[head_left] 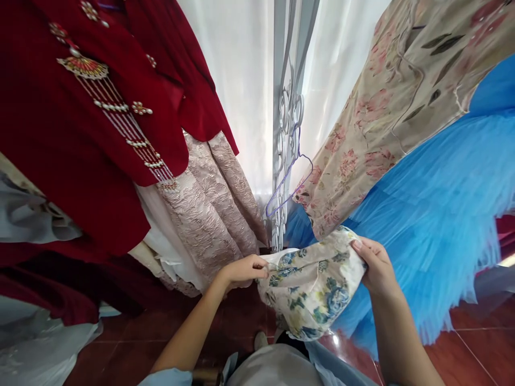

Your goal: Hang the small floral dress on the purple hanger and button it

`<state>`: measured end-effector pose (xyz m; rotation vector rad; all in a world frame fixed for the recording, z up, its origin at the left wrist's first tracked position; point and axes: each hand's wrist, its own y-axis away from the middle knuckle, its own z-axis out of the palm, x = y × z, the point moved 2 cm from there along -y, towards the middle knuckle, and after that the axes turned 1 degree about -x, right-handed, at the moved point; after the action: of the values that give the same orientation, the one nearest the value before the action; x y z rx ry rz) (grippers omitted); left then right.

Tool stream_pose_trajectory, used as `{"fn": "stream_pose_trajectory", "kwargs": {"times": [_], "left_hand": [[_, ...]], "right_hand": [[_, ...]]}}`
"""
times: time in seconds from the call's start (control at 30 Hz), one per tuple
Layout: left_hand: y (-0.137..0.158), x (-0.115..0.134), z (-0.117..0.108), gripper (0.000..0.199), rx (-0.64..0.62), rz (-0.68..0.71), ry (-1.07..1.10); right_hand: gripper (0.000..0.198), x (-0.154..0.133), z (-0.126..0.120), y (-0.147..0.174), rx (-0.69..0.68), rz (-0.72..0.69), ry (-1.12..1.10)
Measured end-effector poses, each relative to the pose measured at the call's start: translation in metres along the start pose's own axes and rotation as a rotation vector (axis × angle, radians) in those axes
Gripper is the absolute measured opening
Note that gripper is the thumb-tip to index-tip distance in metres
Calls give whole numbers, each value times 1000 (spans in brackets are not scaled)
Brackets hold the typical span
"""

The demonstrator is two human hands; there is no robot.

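Note:
A white floral cloth garment (pixel 317 284), printed with blue and yellow flowers, is stretched between my two hands at waist height. My left hand (pixel 247 269) pinches its left edge, with thumb and fingers closed on the fabric. At the upper right corner, my right hand (pixel 374 262) grips it, thumb on top and the other fingers partly hidden behind. The garment's exact kind cannot be made out, as it is bunched and folded. Just beyond it, a purple wire hanger (pixel 290 179) hangs bare on a white metal rack (pixel 284 118).
A red jacket (pixel 161 107) with beaded ornaments hangs at left above a pale pink brocade skirt (pixel 213 203). At right hang a beige floral dress (pixel 354 139) and a blue tulle dress (pixel 438 203). White curtains (pixel 237 80) stand behind; dark red tiles (pixel 478 343) cover the floor.

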<state>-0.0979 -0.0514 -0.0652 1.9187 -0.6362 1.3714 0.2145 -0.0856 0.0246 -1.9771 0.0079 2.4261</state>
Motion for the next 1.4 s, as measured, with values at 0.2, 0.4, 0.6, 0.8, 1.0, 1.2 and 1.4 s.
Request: {"fn": "stream_pose_trajectory", "kwargs": {"times": [0.2,0.4,0.6,0.8,1.0,1.2,1.4], "left_hand": [[31,22,-28,43,562,187,-139],[38,61,-88,37,699,318,264],[-1,116,-143,21,605,489,333],[-43,132,-127,32,398,388,518],[-35,142,-127,36,455,269,468],[-32,153,-159,28,471,163,290],[-37,152,-177,19,495,117,300]], "right_hand": [[35,2,-26,-11,153,-100,-14],[31,0,-30,-34,78,-99,-14],[34,-6,-33,-68,-20,-158,16],[33,-7,-56,-120,119,-300,85],[19,-35,-83,-184,236,-680,529],[23,-60,-68,-279,115,-657,525],[25,-32,-34,-332,-32,-292,306]]}}
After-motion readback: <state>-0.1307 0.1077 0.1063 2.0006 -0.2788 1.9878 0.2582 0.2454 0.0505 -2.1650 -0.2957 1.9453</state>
